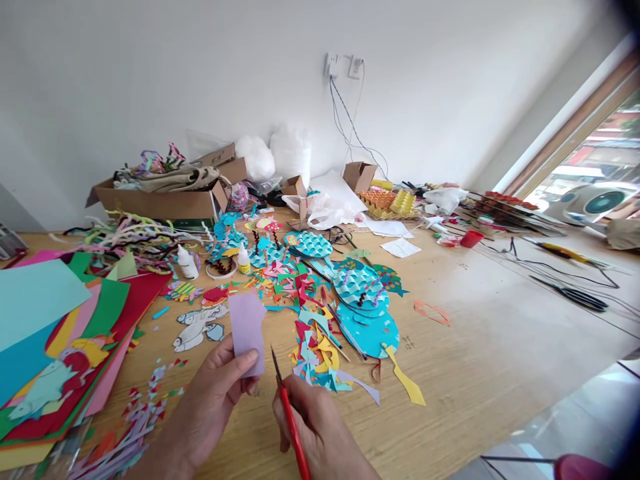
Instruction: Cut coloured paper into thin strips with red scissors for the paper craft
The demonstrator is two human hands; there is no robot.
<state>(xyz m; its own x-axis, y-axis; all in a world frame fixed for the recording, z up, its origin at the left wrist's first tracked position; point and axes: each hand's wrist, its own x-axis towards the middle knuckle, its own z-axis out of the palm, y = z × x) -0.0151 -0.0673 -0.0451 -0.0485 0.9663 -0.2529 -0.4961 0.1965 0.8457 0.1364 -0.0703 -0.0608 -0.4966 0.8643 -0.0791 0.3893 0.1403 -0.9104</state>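
the step in hand seems to be cutting the purple paper (246,327), which stands tilted slightly above the worktop (450,380), pinched between thumb and fingers of the left hand (223,383); the right hand (317,417) grips the red-handled scissors (293,420), their slim dark tip pointing up just right of the paper, apart from it; whether the blades are parted, i cannot tell; a next cut would call for bringing them to the paper's edge, clear of the left thumb; the paper looks thin, matte and oblong, jagged at its upper right; left of it lie flat white fish drawings (187,338); right of it, crisp, angular scraps (327,350), then a rounded turquoise piece (373,337); far left of it, smooth coloured sheets (37,293) overlap.
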